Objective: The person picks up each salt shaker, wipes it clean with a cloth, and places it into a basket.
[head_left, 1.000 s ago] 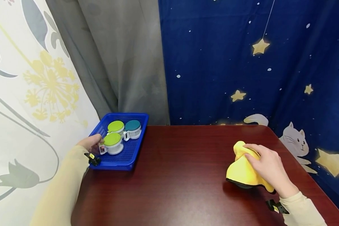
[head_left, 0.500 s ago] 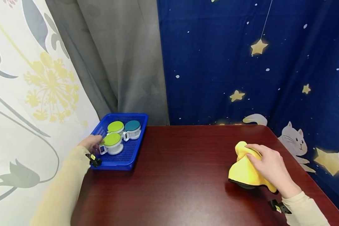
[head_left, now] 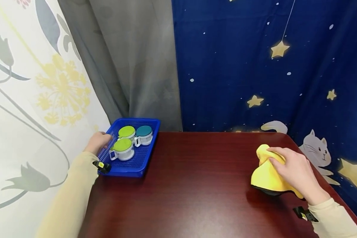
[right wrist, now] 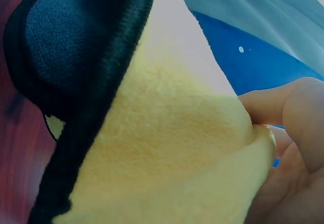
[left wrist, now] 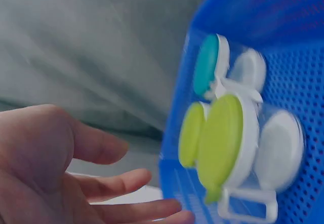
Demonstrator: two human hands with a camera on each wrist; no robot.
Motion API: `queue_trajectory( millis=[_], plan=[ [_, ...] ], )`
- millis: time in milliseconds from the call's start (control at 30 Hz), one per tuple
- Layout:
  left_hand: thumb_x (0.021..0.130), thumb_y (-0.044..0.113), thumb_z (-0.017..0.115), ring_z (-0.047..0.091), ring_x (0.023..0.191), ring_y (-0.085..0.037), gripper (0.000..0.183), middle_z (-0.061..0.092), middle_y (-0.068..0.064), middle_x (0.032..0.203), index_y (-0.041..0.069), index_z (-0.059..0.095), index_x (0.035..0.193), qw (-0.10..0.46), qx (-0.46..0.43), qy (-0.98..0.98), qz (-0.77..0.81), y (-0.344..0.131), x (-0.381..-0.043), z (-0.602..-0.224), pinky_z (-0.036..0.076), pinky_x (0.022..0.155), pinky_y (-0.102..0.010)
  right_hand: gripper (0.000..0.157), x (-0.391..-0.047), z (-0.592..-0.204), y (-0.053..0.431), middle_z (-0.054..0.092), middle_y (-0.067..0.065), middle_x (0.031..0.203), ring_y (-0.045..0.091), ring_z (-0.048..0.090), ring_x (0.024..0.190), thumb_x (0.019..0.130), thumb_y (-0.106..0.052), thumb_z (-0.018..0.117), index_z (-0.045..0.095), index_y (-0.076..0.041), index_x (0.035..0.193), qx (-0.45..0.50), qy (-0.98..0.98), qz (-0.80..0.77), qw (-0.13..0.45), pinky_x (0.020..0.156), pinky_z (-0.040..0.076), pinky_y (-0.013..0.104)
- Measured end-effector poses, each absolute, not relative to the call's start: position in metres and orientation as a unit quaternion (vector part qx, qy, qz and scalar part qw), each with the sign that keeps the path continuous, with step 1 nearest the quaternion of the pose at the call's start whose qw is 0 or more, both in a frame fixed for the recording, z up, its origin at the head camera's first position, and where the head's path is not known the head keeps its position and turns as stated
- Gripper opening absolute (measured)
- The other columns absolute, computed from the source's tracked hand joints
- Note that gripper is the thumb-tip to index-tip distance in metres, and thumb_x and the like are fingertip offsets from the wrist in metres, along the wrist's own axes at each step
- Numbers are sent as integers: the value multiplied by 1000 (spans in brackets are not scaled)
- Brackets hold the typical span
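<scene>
At the left, a front seasoning jar [head_left: 126,154] with a lime-green lid and white handle sits in a blue plastic basket [head_left: 123,173]. Behind it stand another green-lidded jar [head_left: 127,131] and a teal-lidded jar [head_left: 144,131]. My left hand [head_left: 98,142] is over the basket's left side, apart from the front jar's handle. In the left wrist view its fingers [left wrist: 121,183] are spread and loose, holding nothing. On the right, my right hand [head_left: 297,172] pinches a yellow cloth [head_left: 264,177] with dark edging, which hangs bunched over the table. The cloth's dark grey underside [right wrist: 66,46] shows in the right wrist view.
A dark red-brown wooden table [head_left: 193,178] spans the space between the hands. A white patterned curtain [head_left: 26,158] borders the left side. Grey and navy starry curtains [head_left: 226,66] hang along the back edge, the navy one continuing down the right.
My left hand has let go of the front jar's handle and drawn back left. My right hand has shifted slightly right with the cloth. The head view has turned a little left.
</scene>
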State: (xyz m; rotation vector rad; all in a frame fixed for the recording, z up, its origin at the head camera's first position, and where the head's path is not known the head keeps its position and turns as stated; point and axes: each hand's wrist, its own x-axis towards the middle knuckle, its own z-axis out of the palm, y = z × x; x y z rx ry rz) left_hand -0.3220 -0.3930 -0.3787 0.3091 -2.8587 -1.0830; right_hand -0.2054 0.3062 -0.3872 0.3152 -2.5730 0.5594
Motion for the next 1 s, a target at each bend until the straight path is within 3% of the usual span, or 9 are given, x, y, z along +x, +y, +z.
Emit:
queue_trajectory(
  millis=[267,633,733,833,1000],
  plan=[
    [95,25,57,59,84,-36,28,66,-19,96,-2,65,98,159,88,-938,-295,-346,-297,-369,45,68,-40,35,-216,-382,323,67,23,114,44,62,87,89,-18,75,69,-12,124,114,-941,174,266,65,46,58],
    [97,23,59,62,89,-43,20,68,-23,102,5,66,104,252,63,-918,-299,-275,-259,-363,46,75,-55,34,-236,-406,352,61,30,113,49,57,88,90,-12,71,66,-8,123,59,-961,154,220,65,44,63],
    [97,25,59,63,84,-42,23,69,-21,94,8,68,109,268,48,-917,-293,-259,-251,-366,46,69,-53,34,-241,-418,360,62,30,110,49,58,87,89,-11,71,66,-7,123,59,-963,154,211,64,44,62],
    [97,25,59,64,89,-40,27,70,-19,99,9,69,117,268,25,-914,-304,-243,-243,-369,47,69,-52,37,-245,-433,366,61,31,108,47,58,82,87,-10,73,65,-6,123,56,-967,159,193,63,45,62],
    [96,24,63,61,114,-38,34,67,-15,126,11,68,127,254,-2,-907,-336,-220,-230,-375,48,90,-55,39,-250,-459,372,60,31,102,43,58,74,83,-9,77,64,-5,120,60,-970,161,171,60,46,60]
  ],
)
